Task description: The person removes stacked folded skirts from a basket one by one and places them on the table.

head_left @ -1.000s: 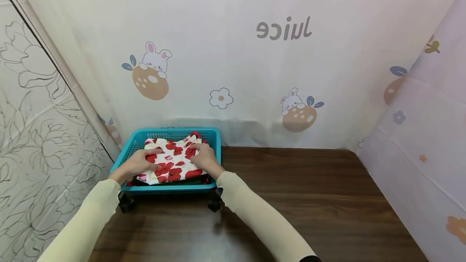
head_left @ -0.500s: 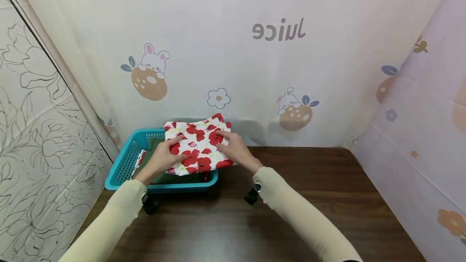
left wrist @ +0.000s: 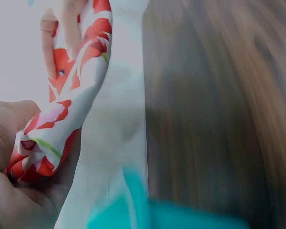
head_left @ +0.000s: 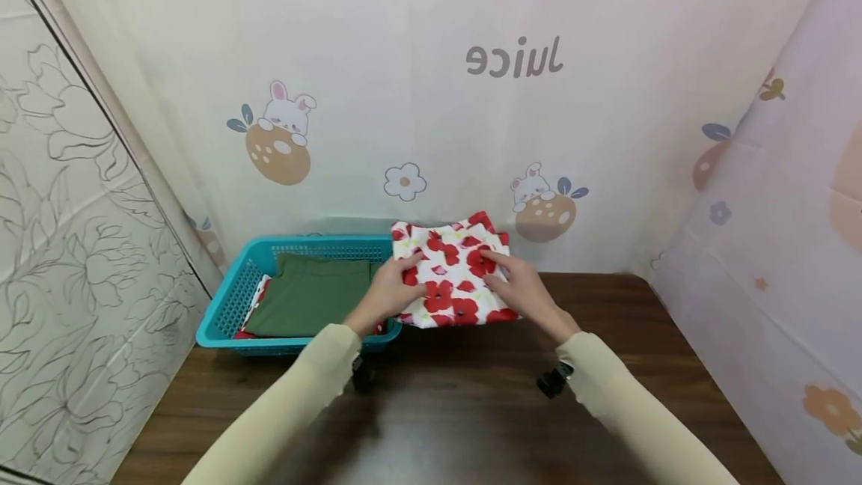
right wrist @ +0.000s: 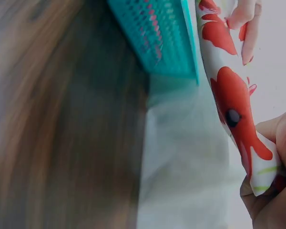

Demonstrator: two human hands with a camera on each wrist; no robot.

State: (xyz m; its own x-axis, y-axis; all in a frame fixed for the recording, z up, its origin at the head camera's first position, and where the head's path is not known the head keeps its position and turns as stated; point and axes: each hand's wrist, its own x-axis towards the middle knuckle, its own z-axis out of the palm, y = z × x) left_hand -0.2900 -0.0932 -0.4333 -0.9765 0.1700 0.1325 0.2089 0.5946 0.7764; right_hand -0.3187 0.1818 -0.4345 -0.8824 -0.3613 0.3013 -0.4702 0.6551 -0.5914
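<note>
Folded white cloth with red flowers (head_left: 447, 272) hangs in the air just right of the basket, held level between both hands. My left hand (head_left: 390, 290) grips its left edge, thumb on top and the other fingers partly beneath. On the opposite edge my right hand (head_left: 528, 290) pinches the cloth the same way. The left wrist view shows the folded edge of the flowered cloth (left wrist: 57, 129) tucked into the palm. In the right wrist view, the thumb and fingers close round the other end of the flowered cloth (right wrist: 233, 105).
A teal plastic basket (head_left: 229, 305) stands at the left of the dark wooden table (head_left: 465, 410). Folded green cloth (head_left: 316, 294) lies in it, over red and white fabric (head_left: 259, 294). Patterned curtains (head_left: 431, 96) bound the table at back and sides.
Both hands have lifted the flowered cloth out of the basket and carried it rightward past the basket's right side. The green cloth beneath it has come into view.
</note>
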